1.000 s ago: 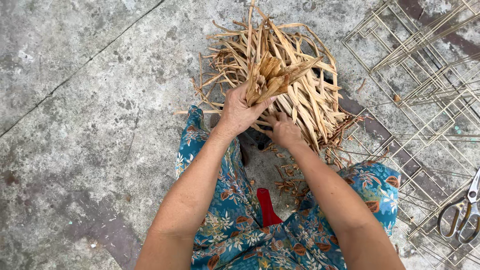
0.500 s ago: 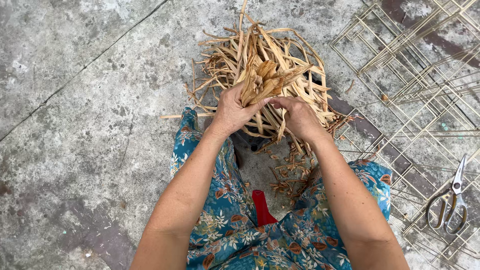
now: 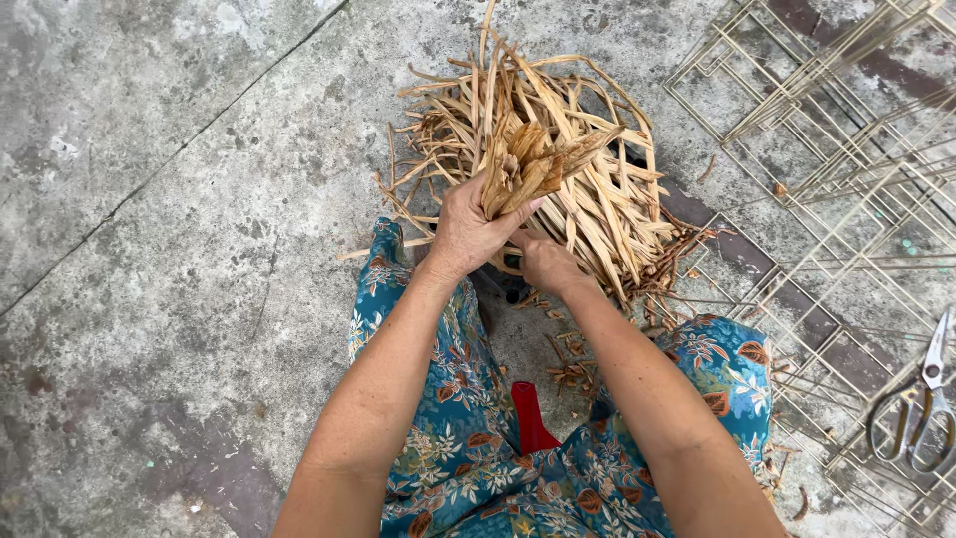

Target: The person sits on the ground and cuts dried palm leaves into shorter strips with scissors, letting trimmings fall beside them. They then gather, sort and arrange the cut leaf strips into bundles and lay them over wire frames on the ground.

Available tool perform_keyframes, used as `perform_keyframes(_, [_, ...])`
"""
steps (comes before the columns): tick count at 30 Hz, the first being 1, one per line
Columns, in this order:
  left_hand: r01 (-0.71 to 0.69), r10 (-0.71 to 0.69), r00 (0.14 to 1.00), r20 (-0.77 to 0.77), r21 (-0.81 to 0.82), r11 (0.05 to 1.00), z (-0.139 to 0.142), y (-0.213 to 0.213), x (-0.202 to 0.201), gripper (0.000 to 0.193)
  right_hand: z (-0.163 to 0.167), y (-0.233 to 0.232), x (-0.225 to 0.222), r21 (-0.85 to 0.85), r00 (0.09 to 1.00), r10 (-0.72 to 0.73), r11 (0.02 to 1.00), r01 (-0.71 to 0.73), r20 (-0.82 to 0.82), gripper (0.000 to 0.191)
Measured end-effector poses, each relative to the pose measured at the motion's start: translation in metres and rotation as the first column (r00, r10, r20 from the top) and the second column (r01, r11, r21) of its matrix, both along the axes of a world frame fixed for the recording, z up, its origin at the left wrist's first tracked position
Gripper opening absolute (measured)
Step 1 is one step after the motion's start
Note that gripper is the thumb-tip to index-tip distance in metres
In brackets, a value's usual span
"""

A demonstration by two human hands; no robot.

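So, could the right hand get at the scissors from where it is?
Probably yes, with a stretch: the scissors lie in the open on the wire frames to the person's right, nothing covering them. But the right hand is busy under the dried-leaf bundle.

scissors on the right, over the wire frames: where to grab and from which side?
Take the scissors by the two loop handles, which lie at the near end, towards the person; the blades point away, up the picture. Come from above and from the near side. They lie flat on the wire frames, apart from both hands, so a grip through or across the loops probably keeps fingers off the blades.
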State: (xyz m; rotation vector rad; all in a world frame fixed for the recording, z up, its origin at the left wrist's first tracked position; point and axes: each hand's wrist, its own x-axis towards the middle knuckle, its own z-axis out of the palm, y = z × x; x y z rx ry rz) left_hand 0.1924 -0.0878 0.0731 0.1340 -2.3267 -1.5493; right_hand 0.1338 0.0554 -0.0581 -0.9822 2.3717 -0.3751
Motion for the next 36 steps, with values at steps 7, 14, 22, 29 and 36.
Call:
perform_keyframes(7, [-0.016, 0.014, 0.999, 0.035, 0.074, 0.997, 0.004, -0.008, 0.012, 0.034, -0.028, -0.037, -0.005, 0.032, 0.996, 0.091, 0.995, -0.091, 0.002, 0.043])
perform_keyframes(14, [-0.024, 0.02, 0.998, 0.052, 0.085, 0.996, 0.011, -0.011, 0.014, 0.03, -0.017, -0.054, -0.009, 0.035, 0.992, -0.028, 0.999, 0.024, 0.121, 0.065])
perform_keyframes(22, [-0.047, 0.048, 0.999, -0.013, 0.072, 0.996, 0.012, -0.017, 0.013, 0.031, 0.045, -0.014, -0.051, -0.069, 0.826, -0.45, 0.864, 0.499, 0.34, 0.021])
perform_keyframes(29, [-0.069, 0.068, 0.998, 0.009, 0.06, 0.996, 0.006, -0.01, 0.004, 0.028, 0.122, 0.052, -0.049, -0.745, 0.847, -0.185, 0.409, 0.528, 0.499, 0.014])
perform_keyframes(36, [0.061, -0.053, 0.998, -0.043, 0.207, 0.976, -0.008, 0.011, -0.001, 0.029, 0.127, 0.059, -0.026, -0.747, 0.829, -0.094, 0.386, 0.542, 0.552, 0.019])
